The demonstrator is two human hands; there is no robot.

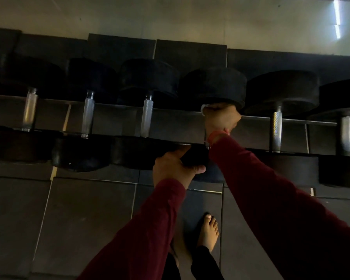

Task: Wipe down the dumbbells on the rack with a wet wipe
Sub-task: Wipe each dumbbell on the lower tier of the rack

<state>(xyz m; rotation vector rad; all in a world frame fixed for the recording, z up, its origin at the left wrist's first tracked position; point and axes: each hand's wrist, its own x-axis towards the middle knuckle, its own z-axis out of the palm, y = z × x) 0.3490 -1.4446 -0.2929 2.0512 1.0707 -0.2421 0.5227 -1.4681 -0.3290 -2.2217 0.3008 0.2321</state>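
A row of black dumbbells with steel handles lies across the rack (176, 122). My right hand (220, 118) is curled round the handle of the middle dumbbell (212, 85), just under its far head. A bit of white wet wipe (204, 107) shows at the top of that fist. The handle itself is hidden by the hand. My left hand (174, 166) grips the near head (196, 158) of the same dumbbell, thumb on its front face. Both arms wear dark red sleeves.
Neighbouring dumbbells lie close on both sides, one to the left (146, 116) and one to the right (276, 128). Dark rubber floor tiles (85, 215) lie below the rack. My bare foot (207, 231) stands on them near the rack. A pale wall (170, 19) is behind.
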